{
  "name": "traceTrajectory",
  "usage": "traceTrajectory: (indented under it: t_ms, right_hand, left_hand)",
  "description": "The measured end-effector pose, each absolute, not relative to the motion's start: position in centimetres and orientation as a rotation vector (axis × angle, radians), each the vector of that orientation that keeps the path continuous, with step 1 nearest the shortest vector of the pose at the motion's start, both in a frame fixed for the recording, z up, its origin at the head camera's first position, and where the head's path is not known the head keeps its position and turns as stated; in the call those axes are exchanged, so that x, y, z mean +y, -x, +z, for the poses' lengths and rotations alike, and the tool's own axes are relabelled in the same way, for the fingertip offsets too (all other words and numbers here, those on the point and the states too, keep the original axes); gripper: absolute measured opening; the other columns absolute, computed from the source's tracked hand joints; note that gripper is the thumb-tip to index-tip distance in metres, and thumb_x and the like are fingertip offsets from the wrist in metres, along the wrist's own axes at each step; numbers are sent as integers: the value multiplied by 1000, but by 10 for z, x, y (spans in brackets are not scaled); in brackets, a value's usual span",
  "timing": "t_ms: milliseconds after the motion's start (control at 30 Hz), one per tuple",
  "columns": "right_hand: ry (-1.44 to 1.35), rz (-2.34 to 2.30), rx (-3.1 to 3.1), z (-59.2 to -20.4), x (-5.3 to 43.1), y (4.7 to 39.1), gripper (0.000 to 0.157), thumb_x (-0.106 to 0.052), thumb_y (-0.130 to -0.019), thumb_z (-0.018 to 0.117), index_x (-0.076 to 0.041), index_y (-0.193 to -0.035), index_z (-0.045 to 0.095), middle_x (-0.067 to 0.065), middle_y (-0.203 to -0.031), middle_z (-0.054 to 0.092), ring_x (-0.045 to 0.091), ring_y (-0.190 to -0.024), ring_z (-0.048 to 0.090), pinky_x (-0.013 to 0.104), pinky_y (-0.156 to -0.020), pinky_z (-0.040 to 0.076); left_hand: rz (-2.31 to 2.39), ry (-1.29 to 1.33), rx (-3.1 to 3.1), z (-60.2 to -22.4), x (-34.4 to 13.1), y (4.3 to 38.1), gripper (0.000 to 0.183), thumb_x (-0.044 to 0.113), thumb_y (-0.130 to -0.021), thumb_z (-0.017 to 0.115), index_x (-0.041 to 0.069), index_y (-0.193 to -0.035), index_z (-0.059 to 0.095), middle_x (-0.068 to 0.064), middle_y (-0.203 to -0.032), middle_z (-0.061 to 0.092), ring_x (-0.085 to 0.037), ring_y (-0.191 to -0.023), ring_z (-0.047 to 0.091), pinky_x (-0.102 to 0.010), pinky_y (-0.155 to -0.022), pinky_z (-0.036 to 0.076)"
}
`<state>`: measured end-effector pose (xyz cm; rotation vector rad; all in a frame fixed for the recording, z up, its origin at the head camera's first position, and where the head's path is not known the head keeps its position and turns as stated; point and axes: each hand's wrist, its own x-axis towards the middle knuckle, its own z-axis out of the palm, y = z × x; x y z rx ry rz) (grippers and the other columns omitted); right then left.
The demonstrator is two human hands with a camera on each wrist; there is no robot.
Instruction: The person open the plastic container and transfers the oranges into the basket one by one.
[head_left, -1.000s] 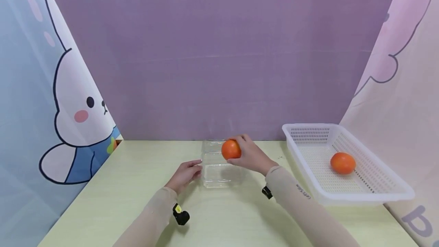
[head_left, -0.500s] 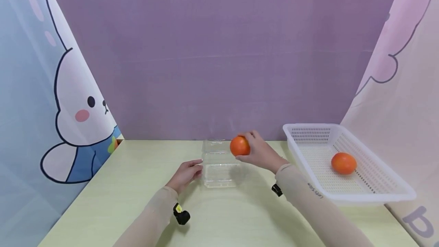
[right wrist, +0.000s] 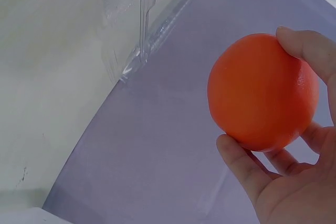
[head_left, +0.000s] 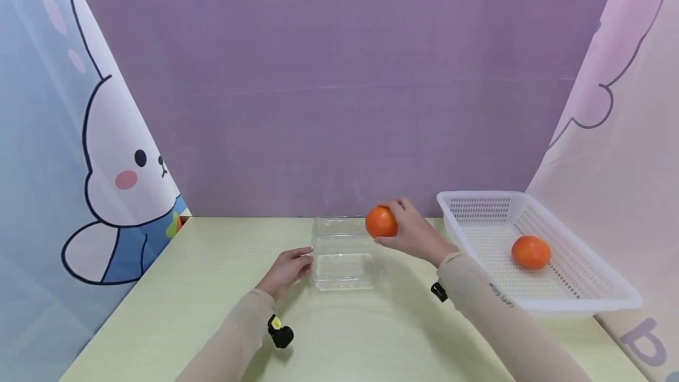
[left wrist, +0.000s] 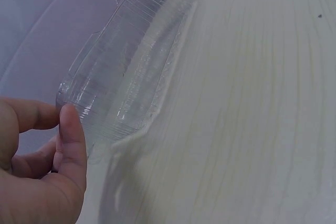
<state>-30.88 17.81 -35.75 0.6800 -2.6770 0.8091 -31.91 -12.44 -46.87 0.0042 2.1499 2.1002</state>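
My right hand (head_left: pixel 416 233) grips an orange-red tomato (head_left: pixel 381 222), thumb on one side and fingers round the other. It is raised above the right side of a clear plastic clamshell box (head_left: pixel 342 283). In the right wrist view the tomato (right wrist: pixel 262 93) looks smooth and round. The box stands on the table with its lid folded back. My left hand (head_left: pixel 286 273) pinches the box's left edge between thumb and fingers. That grip shows closely in the left wrist view, where the box (left wrist: pixel 118 66) stretches away from the fingertips.
On the right of the table stands a white perforated plastic basket (head_left: pixel 562 305) with another tomato (head_left: pixel 531 252) in it. A purple cloth (head_left: pixel 339 87) hangs behind the pale table (head_left: pixel 339 335). Printed curtains (head_left: pixel 42 134) flank both sides.
My right hand has carried the tomato to the right and slightly up, away from the middle of the box. The left hand and the box have stayed in place.
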Motion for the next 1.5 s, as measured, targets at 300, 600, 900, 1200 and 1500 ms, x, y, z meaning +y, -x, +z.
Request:
traceTrajectory:
  t_ms: [300,600,900,1200,1500]
  right_hand:
    - [-634,767,-2670,-352,195,308,71,-29,-78,87,-11,-138,52,19,-129,46,36,-104,59,56,-89,53]
    - [-619,749,-2678,-350,206,307,73,-30,-79,87,-10,-139,51,20,-131,44,37,-105,58,57,-90,52]
    - [-585,727,-2690,-346,223,307,73,-31,-80,86,-9,-140,50,21,-131,44,39,-104,58,59,-88,52]
    - [-530,701,-2707,-342,247,308,73,-30,-82,84,-7,-142,47,24,-133,40,42,-102,59,62,-87,52]
    - [-495,692,-2710,-338,266,307,71,-29,-84,82,-4,-140,47,26,-132,40,44,-103,57,63,-88,50]
  left_hand:
    - [2104,-15,2143,-469,-124,319,42,2,-100,56,-11,-139,50,-19,-108,59,-14,-86,56,-22,-76,53]
    - [2118,-39,2137,-469,-125,317,43,3,-100,55,-12,-140,48,-19,-108,58,-16,-88,57,-22,-78,53]
    - [2118,-43,2132,-469,-126,317,43,4,-100,56,-12,-140,48,-18,-105,59,-14,-85,56,-22,-75,53]
    - [2114,-41,2129,-467,-125,317,43,4,-100,56,-11,-140,49,-17,-103,59,-14,-84,56,-23,-76,53]
    - [2120,-30,2121,-470,-125,318,43,3,-100,56,-12,-140,48,-17,-104,59,-15,-85,56,-22,-75,53]
